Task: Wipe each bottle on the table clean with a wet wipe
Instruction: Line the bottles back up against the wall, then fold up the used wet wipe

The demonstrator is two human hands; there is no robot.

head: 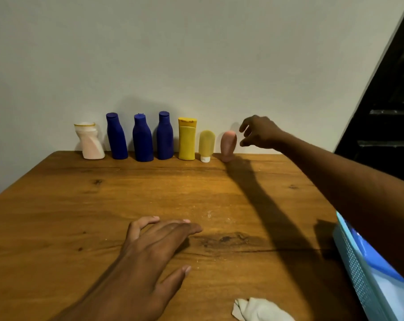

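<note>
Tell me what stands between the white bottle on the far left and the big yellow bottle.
In the head view, three dark blue bottles stand upright in a row between the white bottle and the yellow bottle, along the wall.

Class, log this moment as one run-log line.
right hand: open, beside pink bottle, not touching | left hand: flat on table | wipe: lying unused at near edge

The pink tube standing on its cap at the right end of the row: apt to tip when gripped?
Probably. The pink tube stands on a narrow cap under a wider body, so a sideways nudge from the right hand could topple it. It looks small, likely light.
</note>
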